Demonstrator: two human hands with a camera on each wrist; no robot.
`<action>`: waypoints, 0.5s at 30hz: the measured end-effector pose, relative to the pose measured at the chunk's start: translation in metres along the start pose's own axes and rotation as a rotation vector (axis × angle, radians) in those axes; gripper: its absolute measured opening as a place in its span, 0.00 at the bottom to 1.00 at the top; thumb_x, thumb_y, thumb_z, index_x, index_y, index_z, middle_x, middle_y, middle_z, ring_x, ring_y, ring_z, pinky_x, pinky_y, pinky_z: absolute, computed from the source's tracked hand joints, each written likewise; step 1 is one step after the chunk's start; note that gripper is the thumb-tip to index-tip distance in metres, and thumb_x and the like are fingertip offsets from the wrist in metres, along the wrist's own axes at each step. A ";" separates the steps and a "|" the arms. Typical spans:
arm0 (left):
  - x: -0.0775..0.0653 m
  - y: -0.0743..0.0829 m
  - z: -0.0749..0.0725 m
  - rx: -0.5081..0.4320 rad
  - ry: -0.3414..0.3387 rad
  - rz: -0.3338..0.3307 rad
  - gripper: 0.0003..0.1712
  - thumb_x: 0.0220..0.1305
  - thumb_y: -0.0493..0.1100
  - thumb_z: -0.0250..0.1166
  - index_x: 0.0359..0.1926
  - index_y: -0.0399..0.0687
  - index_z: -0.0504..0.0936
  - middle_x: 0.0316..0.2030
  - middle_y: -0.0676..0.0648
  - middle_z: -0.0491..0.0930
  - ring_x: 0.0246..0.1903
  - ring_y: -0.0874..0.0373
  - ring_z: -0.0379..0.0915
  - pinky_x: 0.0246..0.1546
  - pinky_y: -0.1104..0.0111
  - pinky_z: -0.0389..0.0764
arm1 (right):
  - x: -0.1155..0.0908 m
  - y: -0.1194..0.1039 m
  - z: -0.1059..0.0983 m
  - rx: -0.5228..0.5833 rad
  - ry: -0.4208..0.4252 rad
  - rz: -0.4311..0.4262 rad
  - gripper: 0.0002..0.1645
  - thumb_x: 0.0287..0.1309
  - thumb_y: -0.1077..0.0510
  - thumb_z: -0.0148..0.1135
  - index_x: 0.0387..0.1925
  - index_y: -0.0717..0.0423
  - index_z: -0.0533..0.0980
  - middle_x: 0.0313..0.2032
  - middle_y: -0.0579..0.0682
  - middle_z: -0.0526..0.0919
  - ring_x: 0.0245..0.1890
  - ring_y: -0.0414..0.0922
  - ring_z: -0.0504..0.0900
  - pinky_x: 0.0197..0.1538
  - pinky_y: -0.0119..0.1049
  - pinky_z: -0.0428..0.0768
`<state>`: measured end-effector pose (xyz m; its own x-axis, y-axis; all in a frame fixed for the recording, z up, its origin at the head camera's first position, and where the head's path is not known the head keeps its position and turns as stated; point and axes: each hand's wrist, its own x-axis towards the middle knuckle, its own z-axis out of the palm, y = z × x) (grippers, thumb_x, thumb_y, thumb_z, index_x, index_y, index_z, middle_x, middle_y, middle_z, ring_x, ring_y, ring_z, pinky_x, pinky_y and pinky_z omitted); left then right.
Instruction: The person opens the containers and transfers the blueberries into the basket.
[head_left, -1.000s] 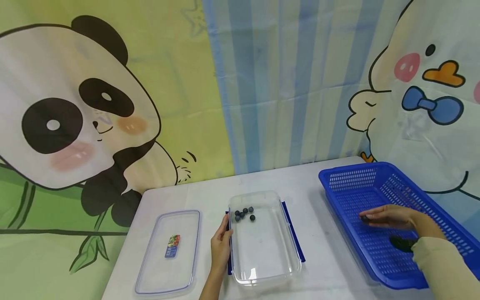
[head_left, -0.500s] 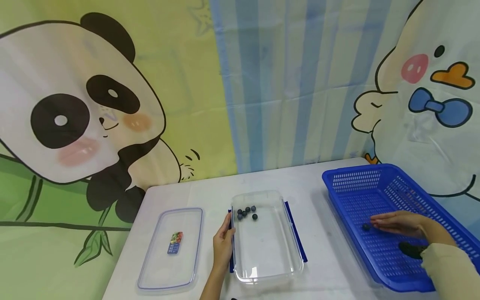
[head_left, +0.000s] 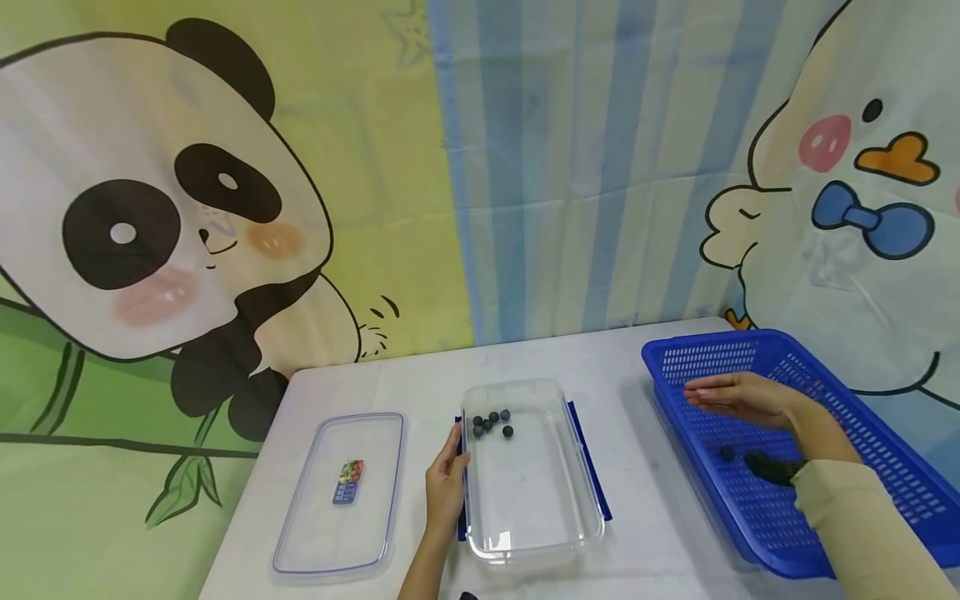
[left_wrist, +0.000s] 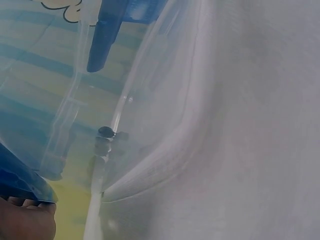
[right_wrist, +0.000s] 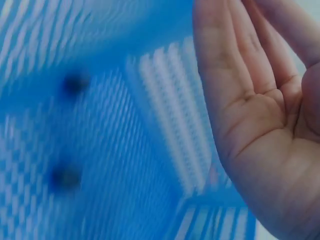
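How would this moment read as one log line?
left hand: grips clear box; right hand: over blue basket; grasp: unclear; dark berries: in box and basket

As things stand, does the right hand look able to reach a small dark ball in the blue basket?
Probably yes: the right hand, apparently empty, hangs over the open blue basket, and nothing visible blocks the small dark ball.

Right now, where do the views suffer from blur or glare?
Head: mostly sharp, small glare on the box, near end; left wrist: hazy, washed out, table nearly featureless; right wrist: basket and two dark balls blurred, right hand clearer.
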<state>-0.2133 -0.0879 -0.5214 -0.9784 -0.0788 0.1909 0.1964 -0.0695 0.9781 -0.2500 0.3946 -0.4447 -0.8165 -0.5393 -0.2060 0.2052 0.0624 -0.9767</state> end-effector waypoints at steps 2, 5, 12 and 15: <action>0.000 0.001 -0.001 0.001 0.002 -0.001 0.26 0.62 0.27 0.52 0.62 0.31 0.64 0.63 0.39 0.62 0.65 0.52 0.52 0.60 0.80 0.56 | 0.022 -0.015 0.017 -0.019 0.010 -0.001 0.20 0.67 0.66 0.44 0.58 0.69 0.68 0.51 0.52 0.78 0.52 0.44 0.77 0.56 0.34 0.74; -0.001 0.004 -0.002 0.007 0.007 -0.008 0.26 0.62 0.27 0.51 0.62 0.31 0.64 0.64 0.39 0.61 0.65 0.51 0.52 0.60 0.79 0.56 | 0.059 -0.033 0.050 -0.062 0.051 0.021 0.22 0.64 0.64 0.50 0.57 0.72 0.68 0.49 0.54 0.79 0.51 0.47 0.77 0.56 0.38 0.74; 0.001 -0.002 -0.002 0.015 0.008 -0.017 0.26 0.63 0.28 0.51 0.63 0.33 0.64 0.64 0.40 0.61 0.65 0.50 0.51 0.61 0.76 0.55 | 0.144 -0.049 0.135 -0.079 0.017 -0.027 0.21 0.59 0.65 0.57 0.52 0.73 0.71 0.48 0.62 0.79 0.48 0.51 0.79 0.56 0.45 0.74; 0.003 -0.013 -0.001 0.003 0.008 -0.016 0.26 0.63 0.29 0.52 0.63 0.35 0.65 0.64 0.42 0.62 0.65 0.51 0.51 0.61 0.75 0.54 | 0.173 -0.042 0.164 -0.067 0.004 -0.043 0.20 0.57 0.67 0.58 0.51 0.75 0.72 0.46 0.64 0.80 0.46 0.51 0.81 0.55 0.48 0.74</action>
<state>-0.2182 -0.0884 -0.5333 -0.9810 -0.0855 0.1743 0.1802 -0.0679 0.9813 -0.3107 0.1609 -0.4296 -0.8259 -0.5394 -0.1642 0.1336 0.0957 -0.9864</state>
